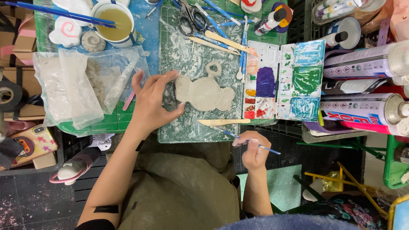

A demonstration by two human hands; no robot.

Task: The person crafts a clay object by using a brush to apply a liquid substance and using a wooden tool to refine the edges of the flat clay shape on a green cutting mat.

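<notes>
Clay (204, 93) lay just right of my left hand (151, 104).
Left hand cupped its edge; right hand (253, 151) pinched a brush (238, 137) (nearer me).

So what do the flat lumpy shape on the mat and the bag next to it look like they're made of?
The flat shape looks like soft grey clay: matte, with a smeared surface and pressed, uneven edges. The bag looks like thin clear plastic film, glossy and creased, with grey lumps showing through. The left hand touches the shape's edge.
</notes>
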